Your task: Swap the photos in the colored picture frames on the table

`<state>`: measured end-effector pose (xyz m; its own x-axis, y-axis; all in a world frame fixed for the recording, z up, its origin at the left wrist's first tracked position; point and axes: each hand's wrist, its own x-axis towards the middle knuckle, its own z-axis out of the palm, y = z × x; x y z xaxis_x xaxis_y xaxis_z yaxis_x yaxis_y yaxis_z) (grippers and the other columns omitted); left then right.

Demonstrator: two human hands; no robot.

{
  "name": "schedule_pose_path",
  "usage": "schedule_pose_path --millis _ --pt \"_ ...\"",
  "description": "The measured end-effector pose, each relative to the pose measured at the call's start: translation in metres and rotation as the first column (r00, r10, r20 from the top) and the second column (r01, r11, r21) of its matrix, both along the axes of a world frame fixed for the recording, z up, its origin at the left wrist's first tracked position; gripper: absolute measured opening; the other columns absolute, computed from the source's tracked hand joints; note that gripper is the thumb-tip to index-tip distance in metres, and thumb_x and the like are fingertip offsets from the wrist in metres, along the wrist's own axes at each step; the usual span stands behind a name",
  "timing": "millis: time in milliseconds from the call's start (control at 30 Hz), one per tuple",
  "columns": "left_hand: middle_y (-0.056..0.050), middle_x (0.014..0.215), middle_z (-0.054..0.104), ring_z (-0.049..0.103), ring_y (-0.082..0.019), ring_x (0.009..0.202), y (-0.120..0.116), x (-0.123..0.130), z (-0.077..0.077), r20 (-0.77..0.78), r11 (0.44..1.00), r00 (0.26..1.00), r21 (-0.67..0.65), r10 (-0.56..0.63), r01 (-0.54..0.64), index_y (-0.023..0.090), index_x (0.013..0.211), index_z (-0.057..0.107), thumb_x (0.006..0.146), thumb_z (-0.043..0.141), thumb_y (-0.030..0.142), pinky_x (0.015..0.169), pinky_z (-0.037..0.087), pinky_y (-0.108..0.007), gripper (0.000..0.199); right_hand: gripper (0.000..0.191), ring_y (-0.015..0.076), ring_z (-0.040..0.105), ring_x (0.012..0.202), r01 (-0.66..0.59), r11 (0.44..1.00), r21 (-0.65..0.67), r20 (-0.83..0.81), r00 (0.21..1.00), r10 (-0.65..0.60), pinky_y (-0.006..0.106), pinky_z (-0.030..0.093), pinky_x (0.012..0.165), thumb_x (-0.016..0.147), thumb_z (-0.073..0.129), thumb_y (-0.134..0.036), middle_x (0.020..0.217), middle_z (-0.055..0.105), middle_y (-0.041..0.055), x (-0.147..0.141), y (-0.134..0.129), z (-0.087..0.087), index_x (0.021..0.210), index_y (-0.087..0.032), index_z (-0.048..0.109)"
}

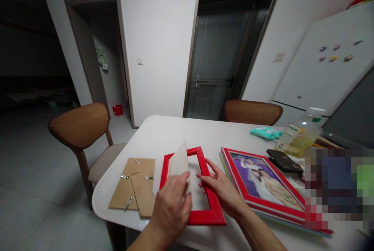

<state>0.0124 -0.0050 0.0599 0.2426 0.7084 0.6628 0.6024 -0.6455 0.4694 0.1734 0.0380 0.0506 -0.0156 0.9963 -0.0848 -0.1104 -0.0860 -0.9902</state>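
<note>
A red picture frame [204, 216] lies tilted over the white table in front of me, its middle see-through to the tabletop. My left hand [173, 200] is closed on a thin off-white sheet [179, 162], which stands up at an angle over the frame's left part. My right hand [224, 188] grips the frame's right side, thumb and fingers around the red border. Left of the frame rests a brown backing board [119, 194] with metal clips and a fold-out stand [143, 196]. My left hand partly covers the stand's end and the frame's lower left.
On the right, a stack of frames [251, 198] carries a photo on top. Behind it are a black object [284, 161], a large bottle with yellow liquid [300, 136] and a teal packet [266, 132]. Chairs [83, 124] stand at the table [163, 128]. One right-hand area is pixelated.
</note>
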Motion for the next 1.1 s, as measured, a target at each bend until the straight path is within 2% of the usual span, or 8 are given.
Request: schedule_pose_path --millis 133,300,467,733,833,900,1033,1100 --pt "-0.002 0.079 0.054 0.056 -0.014 0.065 0.003 -0.044 0.001 0.278 0.942 0.905 -0.189 0.323 -0.278 0.016 0.110 0.045 0.072 0.046 0.019 0.060 0.048 -0.026 0.038 0.060 0.0127 0.053 0.051 0.038 0.996 0.079 0.472 0.879 -0.071 0.022 0.040 0.049 0.065 0.049 -0.022 0.059 0.057 -0.0019 0.013 0.011 -0.025 0.122 -0.013 0.035" --pt "0.003 0.068 0.051 0.056 -0.014 0.061 0.004 -0.087 -0.031 0.448 0.851 0.771 -0.474 0.454 -0.225 0.015 0.104 0.044 0.066 0.052 0.027 0.056 0.046 -0.024 0.041 0.049 0.0191 0.058 0.077 0.010 0.975 0.223 0.814 0.548 -0.192 0.028 0.041 0.071 0.068 0.041 -0.021 0.090 0.063 0.0109 0.020 0.014 -0.046 0.116 -0.009 0.044" --pt "0.005 0.063 0.051 0.054 -0.014 0.054 -0.001 -0.097 -0.052 0.272 0.809 0.821 -0.484 0.502 -0.334 0.017 0.101 0.048 0.065 0.049 0.027 0.054 0.044 -0.025 0.038 0.048 0.0228 0.053 0.096 -0.037 0.966 0.257 0.902 0.367 -0.226 0.032 0.037 0.084 0.070 0.039 -0.019 0.108 0.056 0.0177 0.018 0.013 -0.050 0.115 -0.003 0.045" --pt "-0.002 0.078 0.061 0.059 -0.018 0.072 -0.002 -0.101 -0.062 -0.047 0.779 0.877 -0.440 0.478 -0.448 0.018 0.099 0.050 0.070 0.043 0.023 0.067 0.046 -0.030 0.031 0.043 0.0223 0.054 0.088 -0.093 0.958 0.270 0.929 0.285 -0.234 0.033 0.039 0.082 0.072 0.039 -0.020 0.096 0.059 0.0157 0.021 0.012 -0.054 0.111 -0.004 0.050" --pt "-0.006 0.085 0.060 0.058 -0.022 0.080 -0.002 -0.100 -0.062 -0.082 0.836 0.896 -0.331 0.436 -0.438 0.017 0.096 0.051 0.072 0.043 0.023 0.072 0.045 -0.036 0.027 0.036 0.0234 0.051 0.092 -0.114 0.909 0.401 0.879 0.329 -0.346 0.036 0.037 0.084 0.070 0.043 -0.020 0.098 0.057 0.0146 0.016 0.011 -0.048 0.102 -0.010 0.056" --pt "-0.008 0.092 0.059 0.055 -0.024 0.088 -0.003 -0.095 -0.059 -0.098 0.884 0.919 -0.248 0.383 -0.395 0.017 0.097 0.051 0.072 0.043 0.021 0.077 0.044 -0.040 0.027 0.037 0.0228 0.051 0.093 -0.093 0.885 0.456 0.808 0.460 -0.368 0.037 0.037 0.084 0.069 0.044 -0.022 0.102 0.055 0.0137 0.004 0.012 -0.045 0.103 -0.012 0.054" --pt "-0.012 0.115 0.050 0.043 -0.026 0.109 -0.006 -0.070 -0.056 -0.175 0.956 0.963 -0.175 0.206 -0.236 0.014 0.111 0.045 0.067 0.046 0.015 0.091 0.035 -0.045 0.044 0.055 0.0154 0.057 0.063 -0.076 0.980 0.183 0.548 0.836 -0.037 0.030 0.045 0.060 0.069 0.047 -0.027 0.091 0.059 0.0096 -0.036 0.017 -0.049 0.121 -0.011 0.037" --pt "-0.013 0.126 0.041 0.034 -0.027 0.117 -0.007 -0.055 -0.059 -0.230 0.971 0.966 -0.180 0.115 -0.158 0.013 0.119 0.040 0.063 0.048 0.014 0.095 0.030 -0.047 0.056 0.066 0.0135 0.055 0.055 -0.101 0.993 0.055 0.290 0.954 0.081 0.027 0.044 0.053 0.067 0.050 -0.027 0.079 0.061 0.0056 -0.057 0.020 -0.049 0.126 -0.010 0.027"
